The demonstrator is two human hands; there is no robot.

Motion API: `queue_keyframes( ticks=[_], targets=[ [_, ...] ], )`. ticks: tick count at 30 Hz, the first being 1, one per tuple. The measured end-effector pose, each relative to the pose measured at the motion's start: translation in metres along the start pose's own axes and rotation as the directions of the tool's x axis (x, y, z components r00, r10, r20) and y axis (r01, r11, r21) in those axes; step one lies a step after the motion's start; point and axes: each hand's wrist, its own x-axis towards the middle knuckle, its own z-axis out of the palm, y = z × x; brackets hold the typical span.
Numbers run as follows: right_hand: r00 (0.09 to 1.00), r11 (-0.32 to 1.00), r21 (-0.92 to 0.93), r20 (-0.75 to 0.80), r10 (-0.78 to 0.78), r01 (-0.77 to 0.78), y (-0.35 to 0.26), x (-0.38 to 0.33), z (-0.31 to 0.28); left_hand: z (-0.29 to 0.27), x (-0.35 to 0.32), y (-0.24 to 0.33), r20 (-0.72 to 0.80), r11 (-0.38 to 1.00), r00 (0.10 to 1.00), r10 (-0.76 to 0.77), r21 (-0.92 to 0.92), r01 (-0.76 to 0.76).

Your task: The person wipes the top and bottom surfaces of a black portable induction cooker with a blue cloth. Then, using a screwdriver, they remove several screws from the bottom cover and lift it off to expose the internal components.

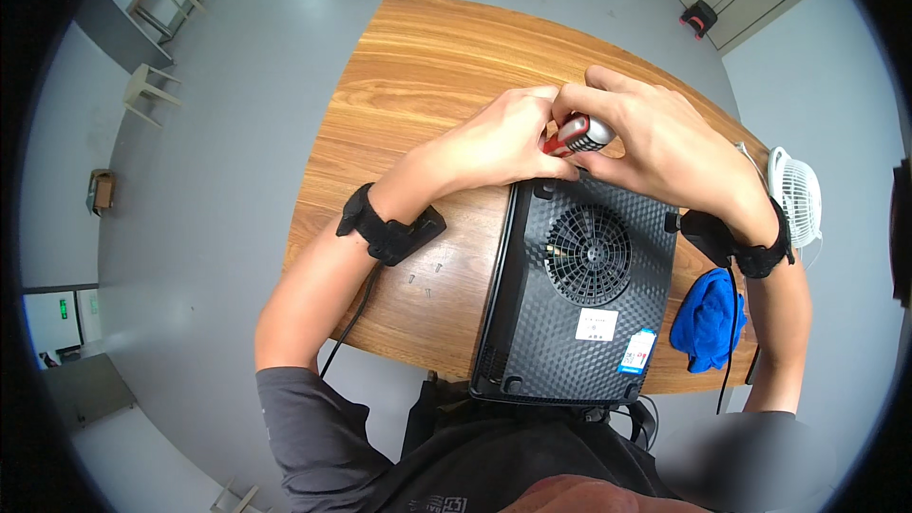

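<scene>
A black appliance (532, 323), likely an induction cooker, lies with its underside up, showing a round fan grille (589, 254) and small feet. At its far edge, my right hand (655, 133) is closed around the grey and red handle of a screwdriver (578, 136). My left hand (513, 138) curls round the screwdriver's red lower end, its thumb beside the appliance's far left corner. The screwdriver's tip is hidden by my fingers. Several small dark screws (427, 292) lie on the wooden table (427, 66), left of the appliance.
A crumpled blue cloth (708, 323) lies to the right of the appliance. Beyond my right wrist stands a white fan (796, 195). Black straps with small boxes and cables circle both my wrists. A pale stool (149, 90) stands on the grey floor at the left.
</scene>
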Motion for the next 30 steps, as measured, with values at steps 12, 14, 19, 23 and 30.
queue_keyframes(
  ticks=[12, 14, 19, 23, 30],
  targets=[
    [0.961, 0.96, 0.052, -0.013, 0.276, -0.275, -0.012, 0.013, 0.005, 0.011, 0.005, -0.021, -0.155, 0.99, 0.979, 0.133, 0.056, -0.126],
    [0.975, 0.972, 0.09, -0.033, 0.222, -0.218, -0.009, 0.01, 0.005, 0.006, 0.006, -0.011, -0.105, 0.991, 0.986, 0.13, 0.042, -0.126],
    [0.984, 0.978, 0.118, -0.019, 0.178, -0.174, -0.007, 0.008, 0.002, -0.008, 0.001, -0.006, 0.046, 0.998, 0.998, 0.05, 0.034, -0.052],
    [0.984, 0.978, 0.115, -0.022, 0.175, -0.172, -0.008, 0.008, 0.003, -0.007, 0.001, -0.008, 0.008, 0.997, 0.997, 0.081, 0.021, -0.081],
    [0.991, 0.986, 0.126, -0.072, 0.116, -0.106, -0.004, 0.008, 0.006, -0.005, 0.001, -0.009, -0.018, 0.995, 0.995, 0.094, 0.037, -0.093]
  ],
)
